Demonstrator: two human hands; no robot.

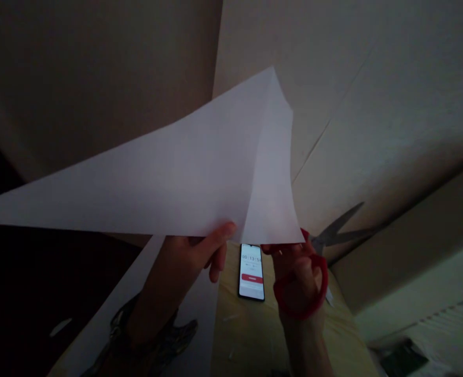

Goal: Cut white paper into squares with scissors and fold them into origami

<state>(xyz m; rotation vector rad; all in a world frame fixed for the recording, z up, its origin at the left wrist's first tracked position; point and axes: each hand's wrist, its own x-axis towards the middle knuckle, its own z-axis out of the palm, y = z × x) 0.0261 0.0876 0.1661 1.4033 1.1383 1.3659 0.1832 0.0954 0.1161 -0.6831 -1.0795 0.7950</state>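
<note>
Fingers (220, 232) of the left hand (184, 262) pinch the paper (168, 183); right hand (300, 283) seemingly clamps red scissors (335, 233).

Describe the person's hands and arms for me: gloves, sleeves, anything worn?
Both the left hand and the right hand are bare, without gloves. A loose sleeve in a dark, mottled, camouflage-like print hangs around the left forearm. The right forearm shows no sleeve in view. No ring, watch or band can be made out in the dim light.
</note>
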